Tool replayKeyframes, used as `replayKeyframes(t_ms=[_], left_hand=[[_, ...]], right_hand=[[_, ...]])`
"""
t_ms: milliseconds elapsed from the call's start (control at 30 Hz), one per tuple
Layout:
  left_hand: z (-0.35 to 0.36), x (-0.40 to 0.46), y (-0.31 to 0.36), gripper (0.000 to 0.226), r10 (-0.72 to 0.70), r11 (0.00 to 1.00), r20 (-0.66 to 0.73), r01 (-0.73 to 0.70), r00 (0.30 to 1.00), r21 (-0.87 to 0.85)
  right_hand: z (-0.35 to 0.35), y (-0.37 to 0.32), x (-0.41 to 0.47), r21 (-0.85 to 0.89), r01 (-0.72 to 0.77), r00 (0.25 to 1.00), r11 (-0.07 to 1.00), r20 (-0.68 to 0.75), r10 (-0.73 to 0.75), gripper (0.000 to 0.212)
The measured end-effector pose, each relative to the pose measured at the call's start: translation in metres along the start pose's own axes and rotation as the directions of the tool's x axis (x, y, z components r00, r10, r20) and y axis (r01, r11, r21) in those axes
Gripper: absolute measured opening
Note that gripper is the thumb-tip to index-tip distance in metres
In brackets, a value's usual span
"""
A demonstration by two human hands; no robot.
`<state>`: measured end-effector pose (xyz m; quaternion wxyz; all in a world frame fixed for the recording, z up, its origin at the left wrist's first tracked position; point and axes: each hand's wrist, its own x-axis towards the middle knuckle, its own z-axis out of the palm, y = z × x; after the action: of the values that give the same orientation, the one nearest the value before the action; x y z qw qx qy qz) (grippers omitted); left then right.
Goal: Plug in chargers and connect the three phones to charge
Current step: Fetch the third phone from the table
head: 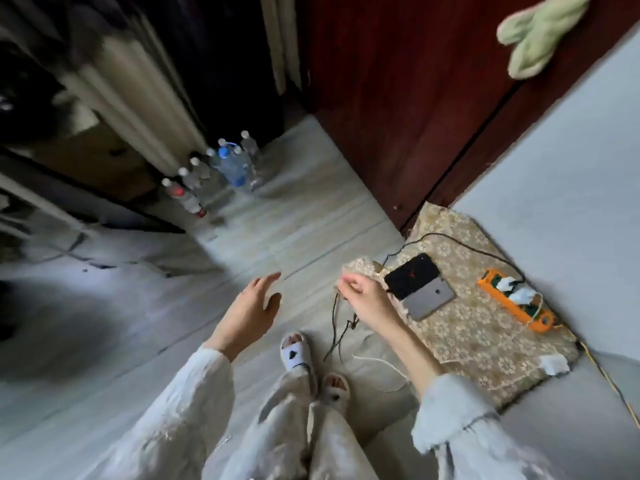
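Two phones lie on a patterned floor mat (481, 327): a black phone (412, 274) with a black cable running from it, and a grey phone (429, 299) overlapping its near end. An orange power strip (512, 304) with white chargers plugged in sits on the mat by the wall. My right hand (367, 299) hovers at the mat's left corner, fingers pinched on a dark cable (334, 327) that hangs to the floor. My left hand (252, 310) is open in the air to the left, holding nothing. A white cable (381, 363) trails across the floor.
Several plastic water bottles (221, 168) stand on the floor farther back near a curtain. A dark red wooden door (398, 116) rises behind the mat, and a grey wall (571, 168) runs on the right. My feet in white slippers (298, 356) are below my hands.
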<state>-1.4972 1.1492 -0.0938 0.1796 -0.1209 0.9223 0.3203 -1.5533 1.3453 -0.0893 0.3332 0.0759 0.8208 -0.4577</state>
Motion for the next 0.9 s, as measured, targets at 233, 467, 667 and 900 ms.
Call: replayKeyframes(t_ms=[233,467,667,900], left_hand=[[-0.094,-0.118,-0.109,0.040,-0.307,0.938,-0.373,0.212,0.876,-0.274],[-0.168,-0.223,-0.246,0.036,-0.537,0.821,-0.548,0.245,0.642,-0.516],[-0.242,-0.326,-0.385,0.035,-0.669,0.735,-0.594,0.278,0.446,-0.618],[-0.284,-0.453,-0.494,0.032,-0.799,0.598,-0.584,0.295,0.146,-0.745]], right_hand=[[0.120,-0.128,-0.027,-0.202,0.343,0.920,0.917,0.271,-0.284,0.031],[0.302,-0.247,-0.079,-0.262,0.604,0.736,0.753,0.545,-0.401,0.033],[0.502,-0.329,-0.147,-0.205,0.762,0.536,0.615,0.731,-0.421,0.033],[0.684,-0.375,-0.232,-0.112,0.883,0.278,0.456,0.907,-0.316,0.031]])
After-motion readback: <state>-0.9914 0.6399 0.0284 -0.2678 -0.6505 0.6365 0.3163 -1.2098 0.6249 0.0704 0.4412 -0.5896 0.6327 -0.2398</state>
